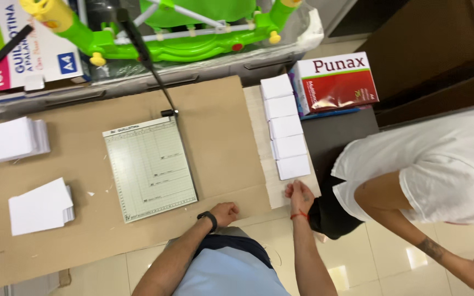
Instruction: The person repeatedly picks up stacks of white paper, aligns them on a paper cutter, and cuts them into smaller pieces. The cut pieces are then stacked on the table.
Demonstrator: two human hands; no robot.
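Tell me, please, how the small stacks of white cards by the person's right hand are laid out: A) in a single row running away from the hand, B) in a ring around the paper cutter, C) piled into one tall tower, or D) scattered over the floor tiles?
A: five small white card stacks lie one after another in a line on the pale board, the nearest just beyond the right hand.

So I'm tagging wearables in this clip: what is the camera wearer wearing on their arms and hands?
Both forearms are bare, with no sleeves reaching them and no gloves. The left hand has a black band, like a watch or fitness tracker, around its wrist. The right hand has a thin red string bracelet at the wrist. No rings are visible. A light blue top shows at the chest.
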